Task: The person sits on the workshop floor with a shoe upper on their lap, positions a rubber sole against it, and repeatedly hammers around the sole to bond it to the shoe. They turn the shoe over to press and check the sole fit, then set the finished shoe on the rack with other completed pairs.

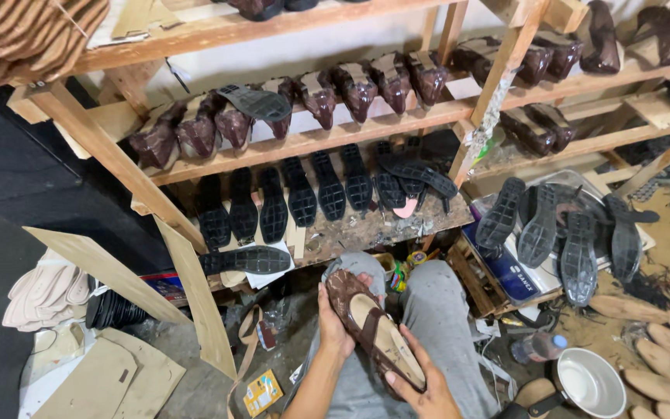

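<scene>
— Brown leather, then: what do the hands hold?

— One brown shoe upper on a last (374, 330), sole side up, pale insole showing, resting over the lap at 6 o'clock. The left hand (333, 320) wraps its toe end, fingers curled round the edge and thumb over the top. The right hand (420, 388) grips the heel end from below, fingers closed against the rim.

— Which containers appear, and what is in them?

— At 5 o'clock, a round metal pan (592, 382) with a dark handle; its inside looks bare and pale. At 3 o'clock, a shallow tray on a blue box (509, 275) carries loose black rubber soles (560, 233), tread up. The wooden rack (312, 140) at 12 o'clock serves as open storage: its upper shelf bears glossy brown lasted uppers (354, 89), its lower shelf a row of black soles (304, 194) leaning upright.

— And at 9 o'clock?

— Pale insoles (44, 291) stacked on the floor, beside cardboard pieces (110, 376).
</scene>
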